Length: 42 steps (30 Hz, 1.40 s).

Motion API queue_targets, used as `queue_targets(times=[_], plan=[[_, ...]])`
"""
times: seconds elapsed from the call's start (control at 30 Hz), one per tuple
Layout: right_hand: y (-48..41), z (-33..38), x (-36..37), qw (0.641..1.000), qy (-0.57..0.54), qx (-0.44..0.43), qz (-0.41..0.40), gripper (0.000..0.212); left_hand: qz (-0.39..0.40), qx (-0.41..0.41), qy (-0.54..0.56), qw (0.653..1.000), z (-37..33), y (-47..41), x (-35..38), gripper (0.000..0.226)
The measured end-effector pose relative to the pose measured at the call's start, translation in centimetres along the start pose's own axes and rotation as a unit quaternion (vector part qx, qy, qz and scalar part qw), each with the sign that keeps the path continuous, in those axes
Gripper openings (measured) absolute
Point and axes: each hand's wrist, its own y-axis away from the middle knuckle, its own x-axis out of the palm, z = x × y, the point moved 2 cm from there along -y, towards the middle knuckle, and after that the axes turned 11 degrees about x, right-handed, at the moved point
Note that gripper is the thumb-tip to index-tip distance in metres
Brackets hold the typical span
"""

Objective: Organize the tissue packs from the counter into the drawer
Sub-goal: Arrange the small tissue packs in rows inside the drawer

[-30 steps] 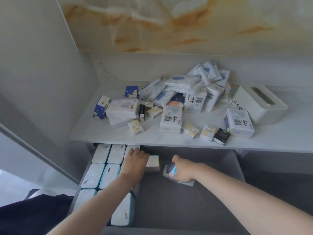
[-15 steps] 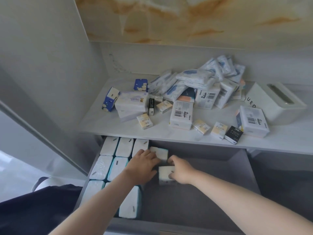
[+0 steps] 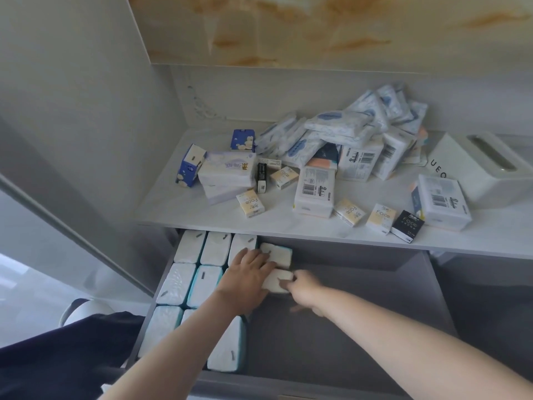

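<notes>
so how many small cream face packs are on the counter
4: left pack by the lilac packs, rear pack behind it, middle pack right of the barcode pack, right pack beside the black one. The pile may hide more.

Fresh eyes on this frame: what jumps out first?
The jumbled heap of tissue packs at the back right of the counter, beside a white tissue box. Below, the open drawer has neat rows of white packs along its left side. Both hands meet at the rows' edge: the left hand lies flat there, the right hand pinches a white pack.
</notes>
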Motion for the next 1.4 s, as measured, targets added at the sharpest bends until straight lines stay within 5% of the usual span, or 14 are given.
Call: queue_targets(times=[0.23,0.67,0.83,1.0,1.17,1.3,1.4], plan=[[-0.4,1.5,0.0,0.988,-0.136,0.044,0.057,0.084,0.032,-0.082,-0.038,0.995,-0.5,-0.1,-0.8,0.059],[1.0,2.3,-1.4,0.995,0.085,-0.031,0.043,0.081,0.108,-0.13,-0.072,0.983,-0.5,-1.2,-1.5,0.063],[2.7,4.1,-4.4,0.98,0.198,-0.025,-0.025,0.06,0.113,-0.154,0.015,0.981,-0.1,-1.8,-3.6,0.053],[6.1,8.2,-9.5,0.973,0.225,-0.047,-0.021,0.031,0.022,-0.214,0.175,0.961,-0.1,-3.1,-8.5,0.032],[8.5,11.1,-16.3,0.882,0.279,-0.252,-0.283,0.024,-0.128,-0.218,0.28,0.926,0.2,-5.3,-12.4,0.029],[6.8,10.3,-17.7,0.813,0.418,-0.284,-0.289,0.063,-0.151,-0.186,0.312,0.92,-0.2,-9.4,-13.8,0.053],[5.9,10.4,-16.4,0.811,0.412,-0.324,-0.26,0.061,-0.074,-0.172,0.298,0.936,-0.5,-11.8,-13.9,0.072]])
